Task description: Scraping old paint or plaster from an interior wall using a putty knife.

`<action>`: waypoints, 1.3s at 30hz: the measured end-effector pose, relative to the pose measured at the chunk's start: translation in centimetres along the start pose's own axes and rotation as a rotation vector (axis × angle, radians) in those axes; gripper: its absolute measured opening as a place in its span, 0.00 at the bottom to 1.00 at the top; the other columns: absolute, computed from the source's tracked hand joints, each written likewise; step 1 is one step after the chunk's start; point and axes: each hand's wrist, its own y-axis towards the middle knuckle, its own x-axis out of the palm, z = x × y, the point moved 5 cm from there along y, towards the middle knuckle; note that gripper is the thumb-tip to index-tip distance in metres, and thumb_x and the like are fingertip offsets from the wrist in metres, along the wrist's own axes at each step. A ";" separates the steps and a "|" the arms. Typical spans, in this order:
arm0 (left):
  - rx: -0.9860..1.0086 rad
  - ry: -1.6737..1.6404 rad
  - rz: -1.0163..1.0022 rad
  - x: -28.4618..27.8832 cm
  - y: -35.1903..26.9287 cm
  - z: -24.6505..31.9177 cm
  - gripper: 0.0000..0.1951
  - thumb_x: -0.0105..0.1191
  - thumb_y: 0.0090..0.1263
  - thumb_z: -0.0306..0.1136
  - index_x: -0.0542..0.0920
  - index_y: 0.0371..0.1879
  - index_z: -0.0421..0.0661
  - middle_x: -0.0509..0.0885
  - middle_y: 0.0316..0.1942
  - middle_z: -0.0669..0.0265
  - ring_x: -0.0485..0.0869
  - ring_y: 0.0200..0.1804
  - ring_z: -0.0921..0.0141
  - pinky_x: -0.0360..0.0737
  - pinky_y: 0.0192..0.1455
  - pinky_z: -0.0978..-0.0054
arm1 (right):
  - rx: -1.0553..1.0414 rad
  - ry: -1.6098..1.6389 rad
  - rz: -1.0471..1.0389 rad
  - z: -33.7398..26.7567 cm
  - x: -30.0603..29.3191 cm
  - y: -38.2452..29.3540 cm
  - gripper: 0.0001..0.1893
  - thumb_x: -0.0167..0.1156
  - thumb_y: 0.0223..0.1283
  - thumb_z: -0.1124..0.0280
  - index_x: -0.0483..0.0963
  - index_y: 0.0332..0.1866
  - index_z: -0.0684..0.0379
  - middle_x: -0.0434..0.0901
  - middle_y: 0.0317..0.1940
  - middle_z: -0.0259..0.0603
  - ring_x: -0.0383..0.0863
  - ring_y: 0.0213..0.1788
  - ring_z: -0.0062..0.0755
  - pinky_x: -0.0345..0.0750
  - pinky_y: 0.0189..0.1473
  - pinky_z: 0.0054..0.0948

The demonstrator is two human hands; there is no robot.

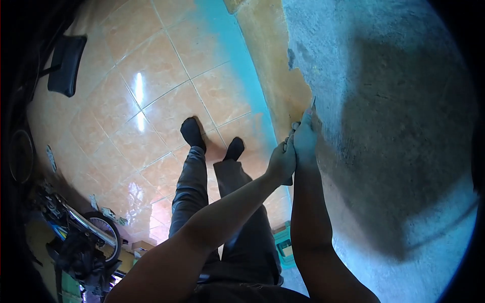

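Note:
My right hand [305,137] grips a hand tool, of which a narrow pointed blade [313,101] shows past the fingers. It meets the wall where the ochre coating [278,72] ends in a ragged edge against bare grey concrete [322,83]. Just below and to the left, my left hand [281,162] is closed against the right one, fingers curled. Most of the tool is hidden by the hands. A small dark end sticks out under the left hand; I cannot tell whether it is the handle.
Glossy tan floor tiles [151,49] run up to the wall's foot. A green plastic crate or stool [284,242] stands by my legs. At lower left is a motorcycle [91,227], with a cardboard box [141,247] beside it. A black padded piece [67,65] is at upper left.

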 end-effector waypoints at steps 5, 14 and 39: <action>0.364 0.026 0.039 0.6 -1.9 -0.1 0.26 0.33 0.78 0.46 0.75 0.50 0.32 0.82 0.42 0.51 0.80 0.44 0.65 0.74 0.52 0.72 | 0.077 0.130 0.034 -1.3 0.7 -3.1 0.16 0.49 0.70 0.51 0.70 0.43 0.55 0.63 0.19 0.26 0.58 0.18 0.14 0.57 0.17 0.19; 0.231 0.102 0.048 0.6 -2.3 2.0 0.29 0.30 0.78 0.50 0.76 0.44 0.32 0.82 0.35 0.48 0.81 0.38 0.62 0.77 0.43 0.68 | 0.082 -0.053 0.061 -3.2 1.4 -3.2 0.17 0.49 0.70 0.53 0.73 0.47 0.57 0.62 0.18 0.27 0.57 0.17 0.16 0.59 0.19 0.20; 0.098 0.652 -0.051 -0.1 -3.7 5.2 0.30 0.42 0.73 0.55 0.76 0.21 0.36 0.74 0.13 0.56 0.76 0.21 0.64 0.74 0.31 0.65 | 0.291 0.586 -0.481 -1.6 0.8 1.3 0.10 0.46 0.71 0.55 0.67 0.42 0.50 0.69 0.23 0.29 0.67 0.17 0.21 0.65 0.15 0.22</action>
